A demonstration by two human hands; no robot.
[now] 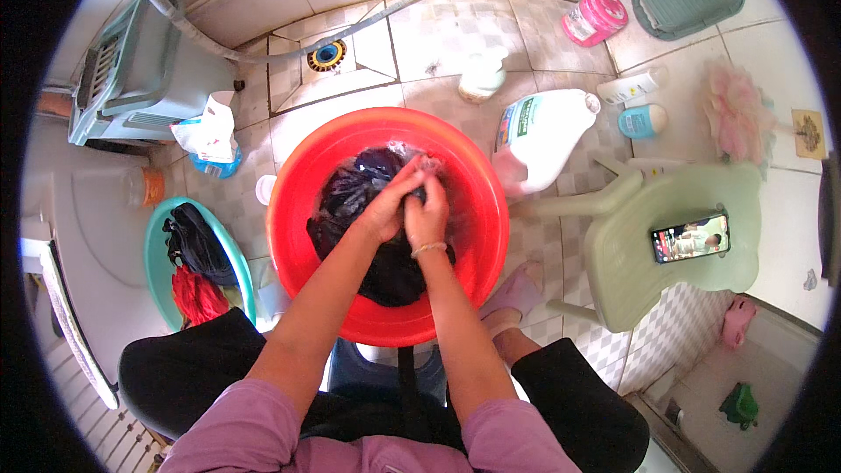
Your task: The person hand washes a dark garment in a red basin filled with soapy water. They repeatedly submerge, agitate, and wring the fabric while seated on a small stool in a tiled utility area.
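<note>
A red plastic basin (289, 210) stands before me between my knees. Wet dark cloth (355, 190), with the sheen of water on it, lies bunched in the basin. Above its right part my left hand (393, 200) and my right hand (427, 210) are pressed together. A dark bit of the cloth shows between them, and both sets of fingers are curled around it. Splashing water and some blur hide the fingertips. A beaded bracelet (428, 248) circles my right wrist.
Left of the basin, a teal tub (152, 256) holds dark and red clothes. A white detergent jug (552, 138) and a green plastic chair (611, 256) bearing a phone (691, 238) are on the right. Beyond lie a floor drain (326, 56) and a grey hose (263, 56).
</note>
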